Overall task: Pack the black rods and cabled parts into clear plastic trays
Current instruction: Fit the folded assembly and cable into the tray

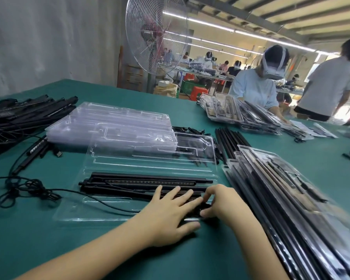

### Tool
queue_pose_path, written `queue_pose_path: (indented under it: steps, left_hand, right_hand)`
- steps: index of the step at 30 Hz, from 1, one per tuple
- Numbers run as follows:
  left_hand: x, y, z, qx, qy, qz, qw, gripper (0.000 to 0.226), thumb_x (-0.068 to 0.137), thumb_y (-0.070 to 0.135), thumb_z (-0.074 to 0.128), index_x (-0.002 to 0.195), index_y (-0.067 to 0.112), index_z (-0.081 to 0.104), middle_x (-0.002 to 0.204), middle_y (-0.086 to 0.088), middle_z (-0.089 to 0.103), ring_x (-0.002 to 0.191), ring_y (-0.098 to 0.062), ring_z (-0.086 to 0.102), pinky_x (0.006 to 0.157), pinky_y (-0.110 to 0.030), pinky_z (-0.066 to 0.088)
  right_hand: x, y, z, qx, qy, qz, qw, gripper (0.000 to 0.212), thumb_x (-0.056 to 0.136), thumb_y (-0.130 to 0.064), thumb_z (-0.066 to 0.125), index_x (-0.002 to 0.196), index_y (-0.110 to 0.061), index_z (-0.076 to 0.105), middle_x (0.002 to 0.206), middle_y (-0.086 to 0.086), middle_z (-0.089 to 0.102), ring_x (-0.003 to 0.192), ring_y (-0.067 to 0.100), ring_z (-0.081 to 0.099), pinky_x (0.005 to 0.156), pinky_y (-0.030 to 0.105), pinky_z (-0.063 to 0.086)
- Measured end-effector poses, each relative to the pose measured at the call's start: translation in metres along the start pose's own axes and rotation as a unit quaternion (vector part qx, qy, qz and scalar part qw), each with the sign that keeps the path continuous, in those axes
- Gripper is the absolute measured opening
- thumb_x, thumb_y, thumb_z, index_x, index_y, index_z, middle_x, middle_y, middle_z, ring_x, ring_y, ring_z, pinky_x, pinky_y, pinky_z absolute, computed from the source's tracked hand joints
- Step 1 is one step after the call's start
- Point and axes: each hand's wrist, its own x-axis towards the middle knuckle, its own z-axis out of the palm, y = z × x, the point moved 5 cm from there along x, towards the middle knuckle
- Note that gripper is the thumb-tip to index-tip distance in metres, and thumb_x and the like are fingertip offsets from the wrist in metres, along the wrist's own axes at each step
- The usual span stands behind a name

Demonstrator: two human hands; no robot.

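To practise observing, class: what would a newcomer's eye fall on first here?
Two hands at the near centre: the left hand presses flat on black rods in a clear tray, the right hand pinches a black part at its end. A big fan stands behind the green table.

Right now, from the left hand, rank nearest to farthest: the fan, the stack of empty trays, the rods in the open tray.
1. Rods in the open tray: under the fingers of the left hand.
2. Stack of empty trays: behind, farther up the table.
3. Fan: beyond the far edge.
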Motion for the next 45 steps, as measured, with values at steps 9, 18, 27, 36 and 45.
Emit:
queue_pose_path:
  steps: [9,18,27,36,45]
  left_hand:
    - [-0.002,0.006,0.002,0.022,0.012,-0.004,1.0,0.058,0.09,0.069,0.015,0.143,0.055,-0.005,0.159,0.002,-0.009,0.146,-0.027,-0.01,0.109,-0.061,-0.011]
    - [-0.001,0.004,0.002,0.004,0.009,-0.005,1.0,0.058,0.09,0.07,0.014,0.144,0.053,0.002,0.159,0.004,-0.009,0.146,-0.026,-0.012,0.108,-0.06,-0.014]
    - [-0.001,0.001,0.003,0.0,0.016,0.014,1.0,0.058,0.088,0.071,0.012,0.142,0.056,-0.002,0.159,0.004,-0.009,0.146,-0.026,-0.012,0.107,-0.059,-0.018]
    - [-0.002,-0.002,0.003,0.008,0.008,0.023,1.0,0.057,0.087,0.073,0.01,0.141,0.058,-0.005,0.158,0.008,-0.012,0.146,-0.023,-0.013,0.109,-0.058,-0.016]
    - [-0.003,0.0,-0.001,0.011,0.012,0.023,1.0,0.055,0.089,0.07,0.012,0.14,0.059,-0.008,0.158,0.008,-0.012,0.145,-0.02,-0.015,0.109,-0.053,-0.018]
  right_hand:
    - [0.008,0.005,-0.003,-0.005,-0.038,0.014,0.999,0.039,0.065,-0.022,0.083,0.095,-0.017,0.059,0.096,0.003,0.064,0.078,0.017,0.061,0.069,0.024,0.051]
    - [0.055,-0.004,-0.063,0.176,0.075,0.051,0.98,0.029,0.094,-0.013,0.052,0.117,0.004,0.051,0.098,0.018,0.063,0.07,0.032,0.068,0.07,0.043,0.058]
    - [0.108,-0.008,-0.042,0.598,0.075,0.127,0.788,0.053,0.097,-0.038,0.046,0.139,-0.007,0.036,0.138,0.023,0.039,0.075,0.026,0.056,0.054,0.031,0.049]
    - [0.042,0.023,-0.071,0.535,0.075,0.099,0.835,0.061,0.091,-0.061,0.038,0.071,-0.006,0.052,0.095,0.02,0.061,0.09,0.035,0.059,0.074,0.043,0.053]
    - [0.004,0.009,-0.019,-0.106,0.054,0.05,0.992,0.009,0.088,-0.005,0.054,0.095,-0.001,0.057,0.102,0.015,0.064,0.094,0.025,0.059,0.072,0.03,0.045]
